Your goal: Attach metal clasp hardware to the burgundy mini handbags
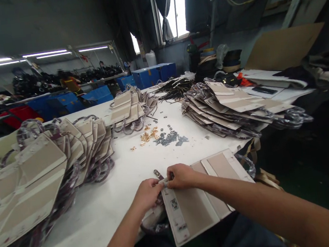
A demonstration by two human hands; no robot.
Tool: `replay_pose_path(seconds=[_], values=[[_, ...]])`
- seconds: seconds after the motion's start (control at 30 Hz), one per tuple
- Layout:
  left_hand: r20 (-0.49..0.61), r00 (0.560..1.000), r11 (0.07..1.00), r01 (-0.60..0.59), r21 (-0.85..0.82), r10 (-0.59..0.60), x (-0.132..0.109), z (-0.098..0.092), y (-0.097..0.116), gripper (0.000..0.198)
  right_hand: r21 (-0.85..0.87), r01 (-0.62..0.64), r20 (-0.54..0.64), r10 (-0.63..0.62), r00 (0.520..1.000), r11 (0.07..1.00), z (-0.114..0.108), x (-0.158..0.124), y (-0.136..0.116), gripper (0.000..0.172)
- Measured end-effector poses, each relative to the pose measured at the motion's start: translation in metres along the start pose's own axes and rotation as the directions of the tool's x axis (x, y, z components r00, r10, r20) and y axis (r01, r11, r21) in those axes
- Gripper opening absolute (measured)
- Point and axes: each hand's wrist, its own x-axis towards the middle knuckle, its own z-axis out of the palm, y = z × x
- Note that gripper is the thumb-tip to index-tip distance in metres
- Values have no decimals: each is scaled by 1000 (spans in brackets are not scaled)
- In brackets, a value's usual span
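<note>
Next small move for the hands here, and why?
Probably a light press by the right hand at the beige panel's far left corner, the left hand steadying the edge. Both hands' fingers meet there, what they pinch is hidden, and a small dark piece sits nearer along that same edge strip.

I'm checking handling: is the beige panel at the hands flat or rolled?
Flat: the beige panel shows its broad face with straight edges. Underside hidden.
</note>
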Motion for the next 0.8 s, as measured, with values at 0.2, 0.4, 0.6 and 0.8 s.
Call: replay_pose_path(seconds=[0.2,0.4,0.6,0.8], values=[[59,991,989,126,-81,-121,1,5,9,63,40,-10,-3,10,1000,999,1,2,7,23],[25,989,979,145,-144,-143,6,7,9,61,257,67,-33,-61,998,964,-12,0,1,14],[36,984,966,176,-188,-172,14,7,4,53,718,317,-365,-53,930,620,-35,-17,-12,40],[41,981,954,192,-231,-188,16,9,-1,40,884,346,-396,111,912,315,-2,-13,2,47]])
